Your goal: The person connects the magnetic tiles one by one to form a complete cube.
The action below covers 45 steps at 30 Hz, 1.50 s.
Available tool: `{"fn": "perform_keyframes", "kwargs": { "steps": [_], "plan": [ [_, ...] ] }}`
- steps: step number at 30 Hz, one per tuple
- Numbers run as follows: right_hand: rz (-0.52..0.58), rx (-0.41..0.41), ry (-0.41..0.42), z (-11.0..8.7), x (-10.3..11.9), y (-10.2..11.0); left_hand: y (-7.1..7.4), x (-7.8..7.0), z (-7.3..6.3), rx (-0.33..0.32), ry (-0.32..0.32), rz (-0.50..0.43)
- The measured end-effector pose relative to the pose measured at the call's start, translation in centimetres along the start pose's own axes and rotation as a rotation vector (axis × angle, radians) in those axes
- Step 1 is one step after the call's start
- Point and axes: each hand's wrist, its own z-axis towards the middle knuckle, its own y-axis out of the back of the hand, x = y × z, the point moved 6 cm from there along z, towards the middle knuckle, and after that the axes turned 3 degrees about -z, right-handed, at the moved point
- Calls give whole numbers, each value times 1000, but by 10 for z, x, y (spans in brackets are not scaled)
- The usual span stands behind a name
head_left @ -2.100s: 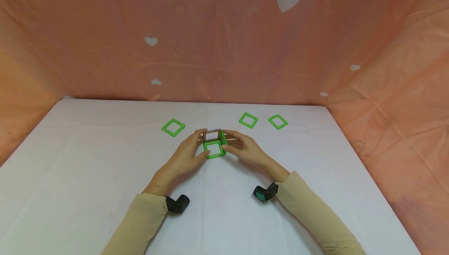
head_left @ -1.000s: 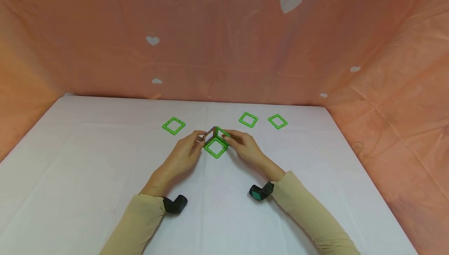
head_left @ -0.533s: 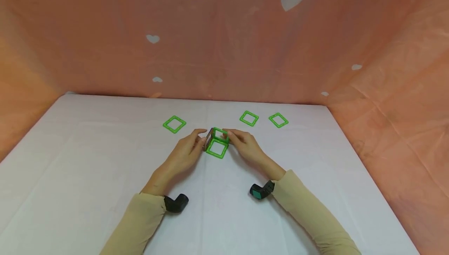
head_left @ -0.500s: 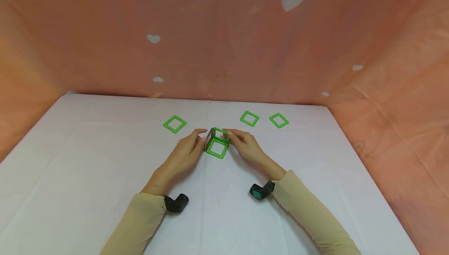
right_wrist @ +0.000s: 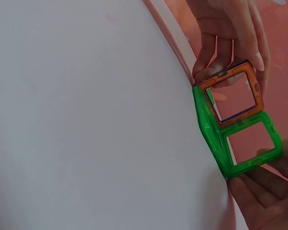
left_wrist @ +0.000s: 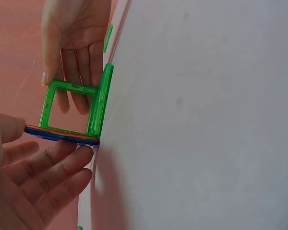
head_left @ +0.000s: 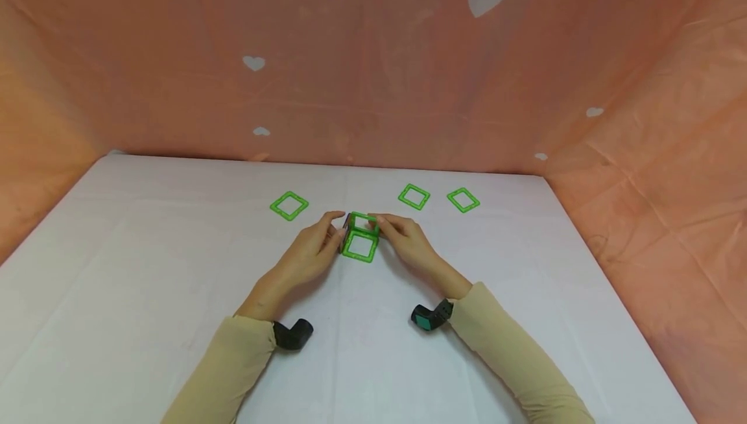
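Three sides of magnetic square frame tiles meet at a corner between the hands. A green tile (head_left: 360, 258) forms the bottom, and a second green tile (left_wrist: 45, 108) stands upright on its far side. At the left stands an orange tile (right_wrist: 257, 91) with a blue-purple layer against its outer face. My left hand (head_left: 309, 249) holds the orange and blue-purple side between thumb and fingers. With thumb and fingers, my right hand (head_left: 405, 239) pinches the upright green tile at its right edge. Some fingers are hidden behind the tiles in the head view.
A loose green square tile (head_left: 273, 205) lies behind the left hand on the white table (head_left: 373, 359). Two more, a green tile (head_left: 402, 197) and another green tile (head_left: 450, 200), lie behind the right hand. An orange cloth (head_left: 362, 87) with hearts hangs behind.
The joined tiles have turned counterclockwise seen from above: the orange side went from the back to the left, the upright green from right to back. Both hands kept hold of them; loose tiles stayed.
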Motion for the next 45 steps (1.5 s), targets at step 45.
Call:
{"fn": "perform_keyframes", "kwargs": {
  "steps": [45],
  "plan": [
    [-9,-314,-142,17,-28,36,-8,6,3,182,137,-62]
  ]
}}
